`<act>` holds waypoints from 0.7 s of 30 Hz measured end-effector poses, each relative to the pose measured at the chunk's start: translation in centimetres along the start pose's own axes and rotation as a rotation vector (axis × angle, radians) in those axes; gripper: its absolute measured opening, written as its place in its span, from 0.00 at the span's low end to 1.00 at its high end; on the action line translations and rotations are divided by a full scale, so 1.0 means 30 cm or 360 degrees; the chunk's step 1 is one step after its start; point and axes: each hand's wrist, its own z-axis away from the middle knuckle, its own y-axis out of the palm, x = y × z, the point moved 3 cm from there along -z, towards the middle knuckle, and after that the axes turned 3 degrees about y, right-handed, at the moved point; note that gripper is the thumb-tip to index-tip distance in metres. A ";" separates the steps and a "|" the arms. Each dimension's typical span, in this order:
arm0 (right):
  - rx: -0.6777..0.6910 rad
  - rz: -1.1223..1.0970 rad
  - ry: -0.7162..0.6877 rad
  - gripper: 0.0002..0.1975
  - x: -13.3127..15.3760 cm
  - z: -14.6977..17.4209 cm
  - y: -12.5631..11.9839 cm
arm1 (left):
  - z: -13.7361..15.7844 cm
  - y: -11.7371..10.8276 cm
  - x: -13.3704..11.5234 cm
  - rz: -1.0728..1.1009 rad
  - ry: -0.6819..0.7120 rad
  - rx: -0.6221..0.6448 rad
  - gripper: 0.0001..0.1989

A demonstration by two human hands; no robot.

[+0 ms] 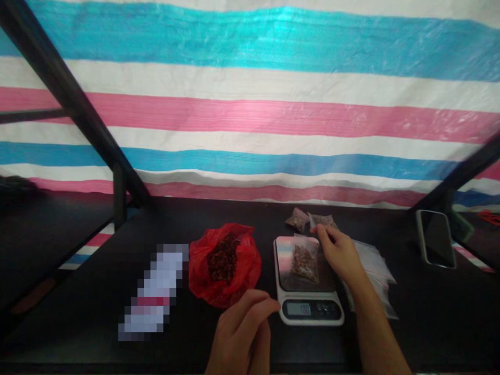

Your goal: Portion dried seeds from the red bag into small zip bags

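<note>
A white kitchen scale (287, 296) with a dark, shiny plate carries a clear zip bag of brown dried bits (304, 263). Its display appears to show 10.0. My left hand (244, 330) is by the scale's front left corner, fingers loosely bent and apart, with nothing seen in them. Behind the scale's back right corner, my right hand (341, 255) has its fingertips together at the near edge of a filled small bag (325, 221). Another filled bag (297, 220) lies to the left of that one. An open red plastic bag (199, 265) full of the same brown bits stands left of the scale.
Flat clear zip bags (373, 263) lie partly under my right forearm. A phone (435, 239) leans at the right. A blurred-out pale packet (156, 291) lies left on the black table (97, 333). Dark metal bars (78, 109) and a striped sheet (250, 114) stand behind.
</note>
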 end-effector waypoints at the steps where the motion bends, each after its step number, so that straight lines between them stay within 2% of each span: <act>1: 0.0005 0.0000 0.0004 0.29 -0.005 0.000 -0.002 | -0.001 -0.001 -0.001 0.0002 0.0002 0.0006 0.17; 14: -0.0040 -0.0044 0.0014 0.28 -0.015 0.016 -0.038 | -0.002 0.032 -0.017 0.0021 0.0015 0.0055 0.17; 21: 0.0036 -0.0054 -0.0100 0.24 0.001 0.018 -0.027 | -0.011 0.033 -0.006 0.0031 0.0061 0.0035 0.18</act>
